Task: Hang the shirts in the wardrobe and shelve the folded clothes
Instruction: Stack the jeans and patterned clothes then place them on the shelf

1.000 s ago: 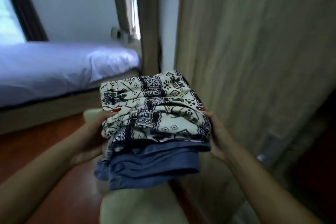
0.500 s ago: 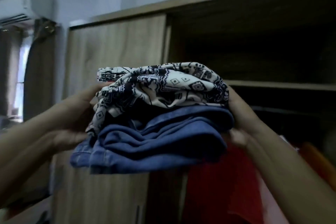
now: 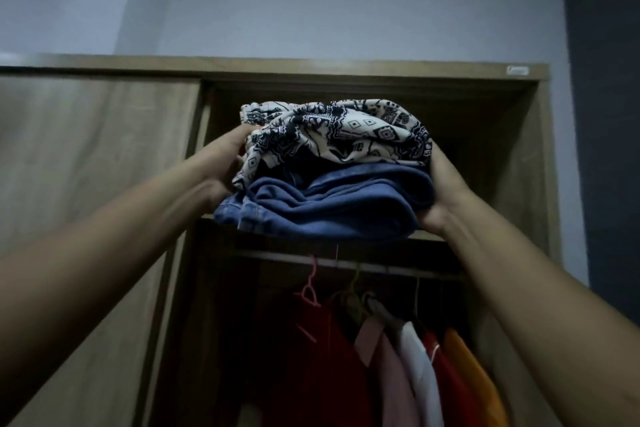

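Now your left hand and right hand clamp the folded stack at the top shelf; next, slide it in level

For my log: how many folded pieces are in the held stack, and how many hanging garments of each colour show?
Folded, patterned: 1
Folded, blue: 1
Hanging, red: 2
Hanging, pink: 1
Hanging, white: 1
Hanging, orange: 1
Total: 7
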Tool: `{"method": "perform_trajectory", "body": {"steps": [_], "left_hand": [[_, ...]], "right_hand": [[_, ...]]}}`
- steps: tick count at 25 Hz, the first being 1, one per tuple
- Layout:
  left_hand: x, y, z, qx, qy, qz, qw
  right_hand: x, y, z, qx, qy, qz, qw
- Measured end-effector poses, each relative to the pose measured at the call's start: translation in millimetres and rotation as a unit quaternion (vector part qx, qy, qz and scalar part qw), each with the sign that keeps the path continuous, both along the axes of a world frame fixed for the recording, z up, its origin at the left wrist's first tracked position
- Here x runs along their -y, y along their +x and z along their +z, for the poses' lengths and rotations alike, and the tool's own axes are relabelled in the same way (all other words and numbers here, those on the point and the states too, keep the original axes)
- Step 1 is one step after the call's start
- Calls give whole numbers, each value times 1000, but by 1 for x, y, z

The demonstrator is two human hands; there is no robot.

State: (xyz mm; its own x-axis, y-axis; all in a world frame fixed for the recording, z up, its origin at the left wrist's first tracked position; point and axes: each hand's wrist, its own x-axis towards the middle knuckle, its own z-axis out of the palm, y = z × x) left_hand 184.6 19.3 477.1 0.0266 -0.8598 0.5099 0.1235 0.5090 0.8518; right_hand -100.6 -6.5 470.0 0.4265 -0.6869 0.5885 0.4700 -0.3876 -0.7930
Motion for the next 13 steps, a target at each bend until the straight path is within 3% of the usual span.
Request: {"method": "perform_trajectory", "body": {"steps": [5,10,13], "left_hand": [[79,-12,1,-27,63,-7,998],[138,-10,1,24,102,56,993],[171,1,3,56,102,64,991]], "right_hand": [[82,11,11,19,41,-53,998],[159,14,7,-13,68,-122,990],[189,16,7,-10,96,-245,965]]}}
